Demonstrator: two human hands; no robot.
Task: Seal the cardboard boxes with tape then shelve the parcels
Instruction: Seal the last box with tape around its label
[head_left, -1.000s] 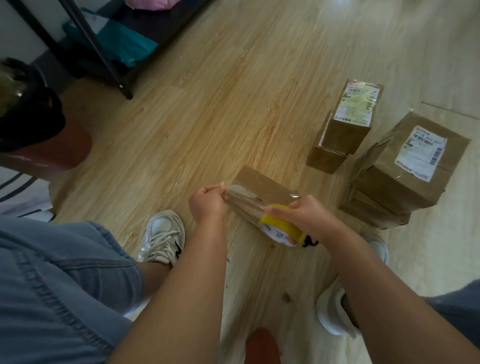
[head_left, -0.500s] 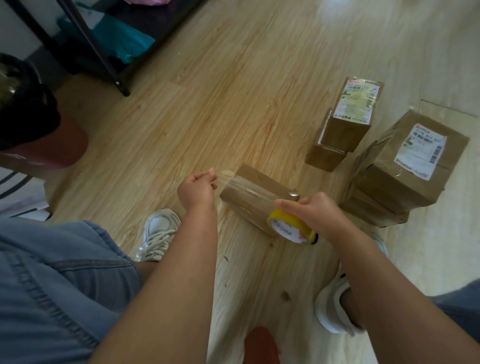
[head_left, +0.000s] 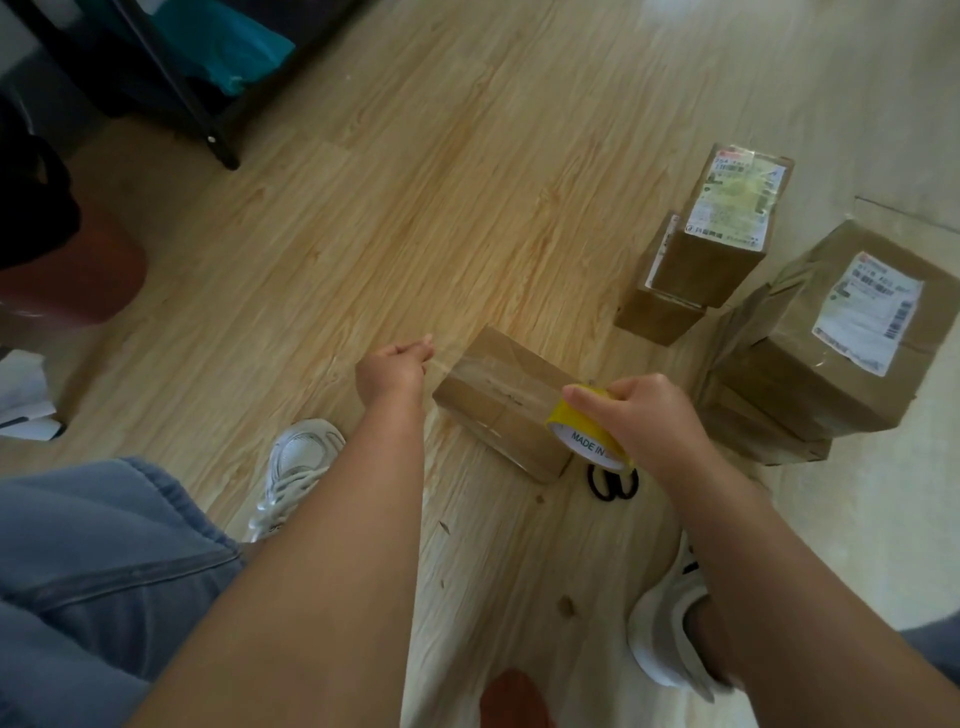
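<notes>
While tape (head_left: 445, 359) spans the box (head_left: 511, 434): sealing.
Left hand (head_left: 397, 364) pinches its end taut; right hand (head_left: 647, 415) grips the roll (head_left: 582, 441).

box (head_left: 503, 402) on floor (head_left: 415, 208) | scissors (head_left: 613, 483) right-front | stacked parcels (head_left: 810, 343) right-behind

This looks like a room in a home used for packing post. The floor (head_left: 415, 208) is warm wood-grain laminate, and cardboard parcels (head_left: 727, 244) with printed shipping labels stand stacked directly on it. A black metal shelving rack (head_left: 171, 88) holding a teal bag (head_left: 223, 47) stands at far left. A reddish-brown stool (head_left: 67, 280) sits near it.
</notes>
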